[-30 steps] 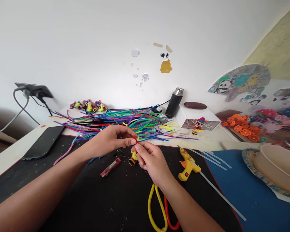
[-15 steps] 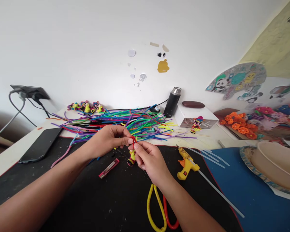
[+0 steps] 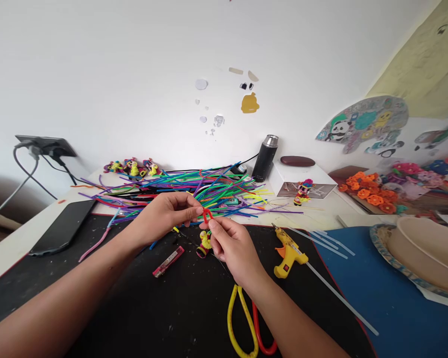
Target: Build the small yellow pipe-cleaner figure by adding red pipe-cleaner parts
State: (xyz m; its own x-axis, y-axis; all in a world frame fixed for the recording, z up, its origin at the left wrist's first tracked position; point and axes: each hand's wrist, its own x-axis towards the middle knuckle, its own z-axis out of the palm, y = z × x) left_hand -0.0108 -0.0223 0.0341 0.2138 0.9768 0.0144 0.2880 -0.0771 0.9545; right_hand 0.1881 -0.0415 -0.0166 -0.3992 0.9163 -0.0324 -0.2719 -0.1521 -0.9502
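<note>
Between my two hands is a short red pipe cleaner (image 3: pixel 208 214), bent into a small arch. My left hand (image 3: pixel 171 211) pinches its left end between thumb and fingers. My right hand (image 3: pixel 233 243) pinches the other end, thumb on top. Just below the fingertips a small yellow and pink figure (image 3: pixel 204 242) lies on the black mat (image 3: pixel 142 308), partly hidden by my right hand. Under my right wrist are the handles of scissors (image 3: pixel 229 318), one yellow and one red; their blades are mostly hidden.
A pile of coloured pipe cleaners (image 3: pixel 216 186) lies behind my hands. Right of them is a yellow glue gun (image 3: pixel 289 251) with glue sticks (image 3: pixel 330 241) near it. A pink box-like piece (image 3: pixel 168 261), phone (image 3: pixel 63 226), black flask (image 3: pixel 266 159) and bowl (image 3: pixel 429 253) stand or lie around.
The red pipe cleaner now shows as a more open arch, and my fingertips have moved slightly apart. More of the small figure below is visible.
</note>
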